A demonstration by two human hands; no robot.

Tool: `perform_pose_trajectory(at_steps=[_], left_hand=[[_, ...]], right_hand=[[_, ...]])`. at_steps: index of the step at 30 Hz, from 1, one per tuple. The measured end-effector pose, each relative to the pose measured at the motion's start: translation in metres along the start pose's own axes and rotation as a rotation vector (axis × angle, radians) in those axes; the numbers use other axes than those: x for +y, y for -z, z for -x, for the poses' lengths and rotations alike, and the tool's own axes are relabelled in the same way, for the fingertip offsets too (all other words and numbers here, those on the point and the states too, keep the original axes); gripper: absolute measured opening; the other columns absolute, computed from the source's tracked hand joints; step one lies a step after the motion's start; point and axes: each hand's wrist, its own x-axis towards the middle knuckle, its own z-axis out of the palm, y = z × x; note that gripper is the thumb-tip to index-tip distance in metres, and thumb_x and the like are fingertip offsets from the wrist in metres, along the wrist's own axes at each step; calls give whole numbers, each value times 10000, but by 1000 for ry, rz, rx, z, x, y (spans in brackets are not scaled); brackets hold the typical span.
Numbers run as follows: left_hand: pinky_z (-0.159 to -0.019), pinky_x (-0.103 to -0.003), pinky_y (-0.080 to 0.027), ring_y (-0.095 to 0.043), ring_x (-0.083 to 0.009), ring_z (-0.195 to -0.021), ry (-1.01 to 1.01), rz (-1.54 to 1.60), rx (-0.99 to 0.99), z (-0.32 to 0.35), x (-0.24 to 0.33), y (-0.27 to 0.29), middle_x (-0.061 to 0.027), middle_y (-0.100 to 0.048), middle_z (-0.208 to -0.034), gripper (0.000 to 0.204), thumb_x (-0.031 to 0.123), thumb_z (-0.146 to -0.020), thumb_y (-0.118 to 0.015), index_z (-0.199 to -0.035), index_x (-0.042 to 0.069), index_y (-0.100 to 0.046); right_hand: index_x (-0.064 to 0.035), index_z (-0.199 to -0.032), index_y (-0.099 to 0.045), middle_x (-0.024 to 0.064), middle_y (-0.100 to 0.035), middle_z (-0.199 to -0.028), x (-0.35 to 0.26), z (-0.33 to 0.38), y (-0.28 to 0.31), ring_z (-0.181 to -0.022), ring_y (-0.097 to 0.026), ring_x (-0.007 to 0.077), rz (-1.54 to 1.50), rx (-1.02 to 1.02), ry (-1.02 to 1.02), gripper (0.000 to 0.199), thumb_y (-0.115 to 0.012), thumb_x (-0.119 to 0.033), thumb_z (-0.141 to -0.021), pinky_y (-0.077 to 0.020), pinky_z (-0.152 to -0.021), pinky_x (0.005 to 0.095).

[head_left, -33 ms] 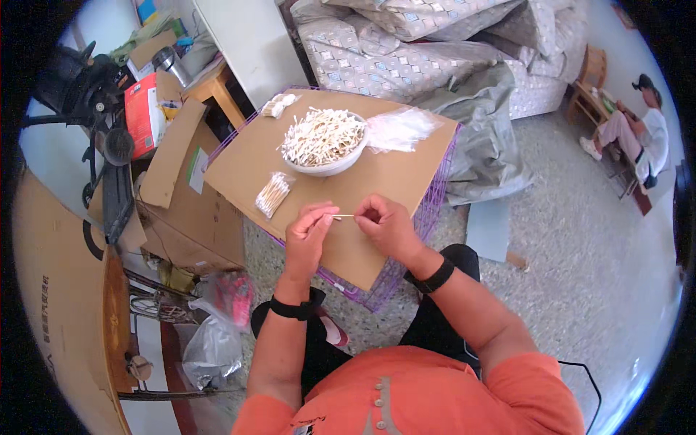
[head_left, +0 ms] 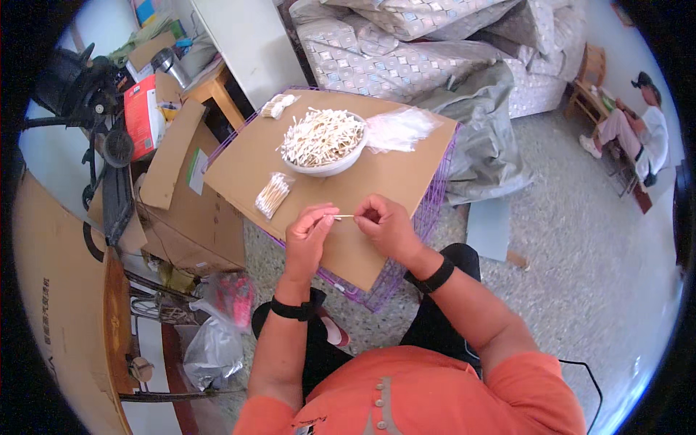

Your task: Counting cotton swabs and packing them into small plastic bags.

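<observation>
Holds a thin, pale-sticked cotton swab [head_left: 346, 216] roughly level above the near part of the table [head_left: 391, 174], topped with a brown cardboard sheet over a purple wire frame [head_left: 439, 181]. Grips its left end in the left hand [head_left: 307, 232], with thumb and fingers together and a bit of white cotton at the fingertips. Pinches its right end in the right hand [head_left: 386, 226], clamped between thumb and curled fingers. Has a slanted clear packet of white-tipped swabs [head_left: 272, 196] just beyond the left hand, and a round white bowl [head_left: 326, 171] heaped with loose cotton swabs [head_left: 319, 136] farther back. Includes also a second bundle of swabs [head_left: 278, 106] near the far left corner and thin clear plastic bags [head_left: 404, 129] right beside the bowl. Wears a black band [head_left: 292, 311] on each wrist.
</observation>
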Motion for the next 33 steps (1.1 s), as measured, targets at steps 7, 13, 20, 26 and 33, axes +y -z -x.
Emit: perform_pose_trajectory(at_steps=[7, 13, 20, 26, 33], left_hand=[[-895, -277, -453, -592, -164, -996, -25, -15, 8, 3, 0, -1, -104, -649, -1049, 127, 23, -902, -600, -991, -10, -684], [-905, -294, -444, -593, -177, -997, 12, 27, -1, 3, 5, -4, -97, -659, -1036, 126, 39, -883, -618, -975, -19, -683], [-842, -303, -473, -615, -192, -942, -80, -299, -138, 2, -1, -4, -108, -657, -984, 87, 25, -834, -658, -913, -2, -684], [-845, -288, -475, -613, -180, -944, -101, -243, -115, 2, 1, -8, -95, -649, -992, 67, 13, -832, -653, -894, -6, -673], [-918, -292, -446, -592, -189, -1016, -14, 0, -6, 2, 2, -3, -103, -647, -1027, 147, 18, -896, -577, -982, -27, -688]], right_hand=[[-15, -891, -598, 85, -602, -792, -3, 2, 0, -679, -566, 162, -55, 30, 90, 128, -680, -92, -829, -469, -621, 287], [-25, -892, -611, 64, -558, -784, -7, 2, 4, -684, -543, 163, 60, -20, 106, 126, -685, -111, -836, -447, -618, 290], [-29, -895, -612, 23, -553, -856, -2, 1, 7, -760, -525, 102, -144, -91, 112, 75, -665, -70, -861, -433, -666, 248], [-16, -913, -601, 67, -579, -847, -4, 2, 3, -762, -554, 155, -130, -107, 114, 106, -665, -76, -852, -456, -677, 285], [-35, -917, -599, 97, -616, -761, -13, 6, -2, -677, -589, 193, 8, -144, 70, 114, -647, -122, -862, -475, -638, 320]])
